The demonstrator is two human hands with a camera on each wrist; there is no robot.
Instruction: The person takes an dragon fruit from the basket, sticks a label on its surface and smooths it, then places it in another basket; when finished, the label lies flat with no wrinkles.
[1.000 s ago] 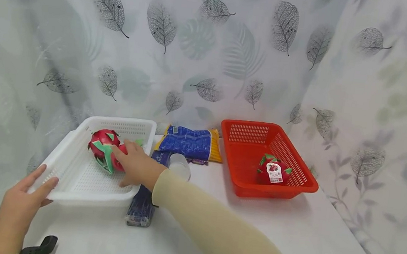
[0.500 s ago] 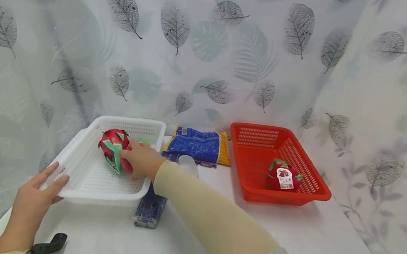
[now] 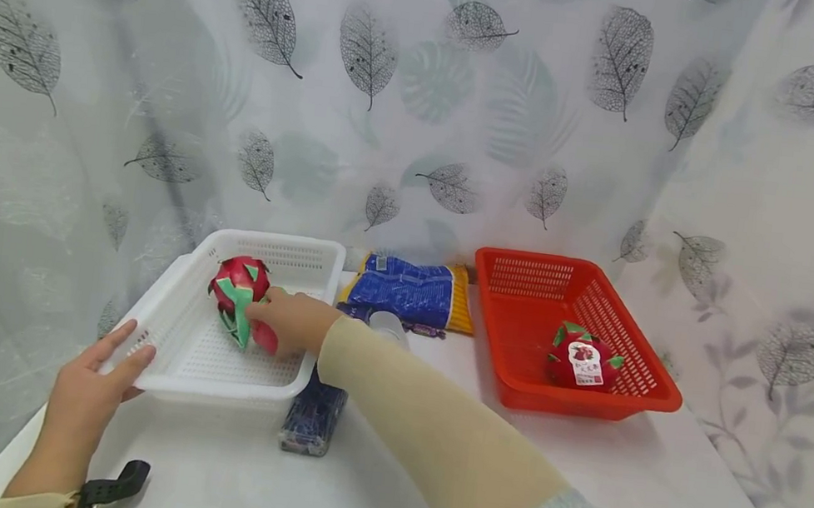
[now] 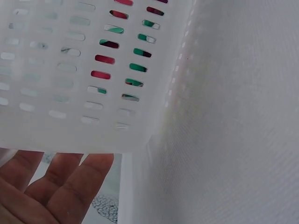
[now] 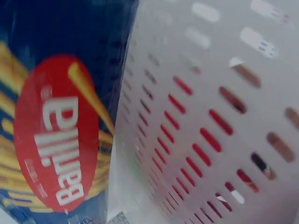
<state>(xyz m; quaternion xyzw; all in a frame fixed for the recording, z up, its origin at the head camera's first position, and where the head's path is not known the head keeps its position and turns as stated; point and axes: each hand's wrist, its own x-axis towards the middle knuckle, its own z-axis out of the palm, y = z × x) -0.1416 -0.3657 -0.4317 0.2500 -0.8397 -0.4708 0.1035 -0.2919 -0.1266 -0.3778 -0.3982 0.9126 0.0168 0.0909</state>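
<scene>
In the head view, a red dragon fruit with green scales [image 3: 242, 275] lies in the white basket [image 3: 226, 390] at the left. The right hand [image 3: 297, 321] reaches over the basket's right rim, its fingers curled at a red fruit surface [image 3: 263, 337]; whether this is a second fruit is unclear. The left hand [image 3: 85, 397] grips the basket's near left corner, thumb and forefinger over the rim. From the left wrist, its other fingers [image 4: 70, 189] show below the basket wall [image 4: 60, 135]. The right wrist view shows the slotted wall [image 5: 187, 56], with red and skin tones behind.
A red basket [image 3: 511, 396] with a labelled dragon fruit [image 3: 584, 358] stands at the right. Between the baskets lie a blue-yellow bag [image 3: 403, 287], a small purple packet [image 3: 428, 331] and a clear round container [image 3: 387, 325]. A blue Barilla pack [image 5: 60, 135] lies beside the white basket.
The right hand's fingers have closed in around the red fruit surface in the white basket. The left hand stays on the corner. The whole scene has shifted rightward in the head view.
</scene>
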